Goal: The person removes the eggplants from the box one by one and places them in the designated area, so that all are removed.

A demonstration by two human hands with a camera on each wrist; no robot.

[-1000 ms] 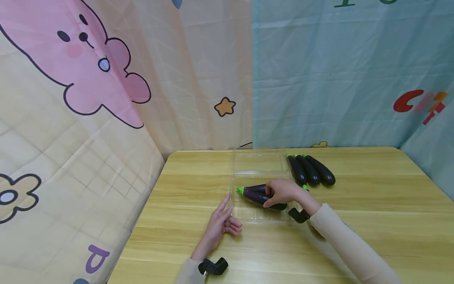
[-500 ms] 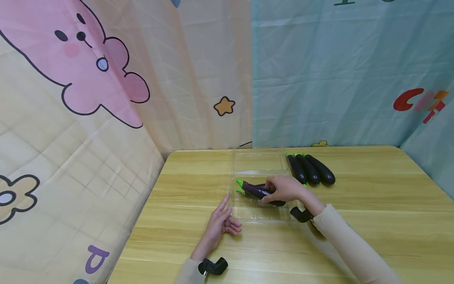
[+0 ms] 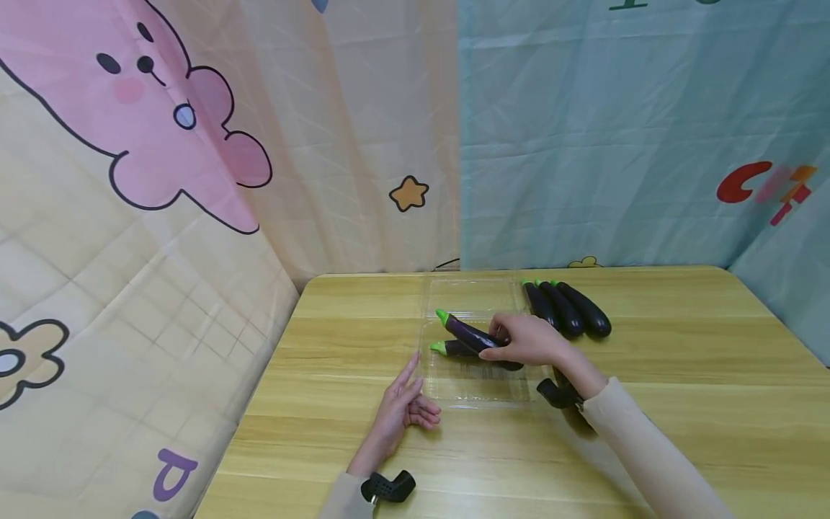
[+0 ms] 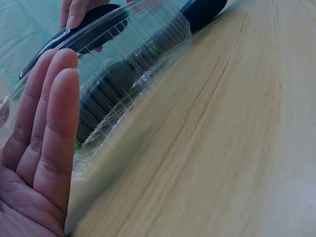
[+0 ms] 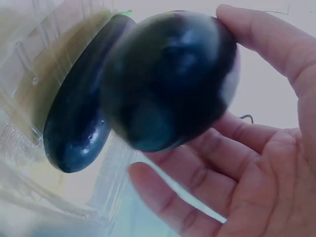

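Observation:
My right hand (image 3: 528, 339) grips a dark purple eggplant (image 3: 472, 335) near its thick end, thumb on one side and fingers on the other. Its green stem end points up and to the left. Below it, a second eggplant (image 5: 81, 108) lies inside an open clear plastic container (image 3: 480, 393). The held one overlaps it in the head view. My left hand (image 3: 398, 411) is at the container's left side, fingers extended, fingertips right at its wall. In the left wrist view, the lying eggplant (image 4: 108, 86) shows through the ribbed wall, with the held eggplant (image 4: 101, 22) above.
Behind the container's base lies its flat, clear lid (image 3: 476, 294). Three eggplants (image 3: 583, 310) rest side by side at the back right of the wooden table (image 3: 681, 404). Another eggplant (image 3: 567, 376) is partly hidden by the right wrist. Printed curtains (image 3: 357, 144) hang behind the table.
The right hand has raised one of the two eggplants from the container; its green end swung up and away, over the other eggplant. The left hand has stayed in place.

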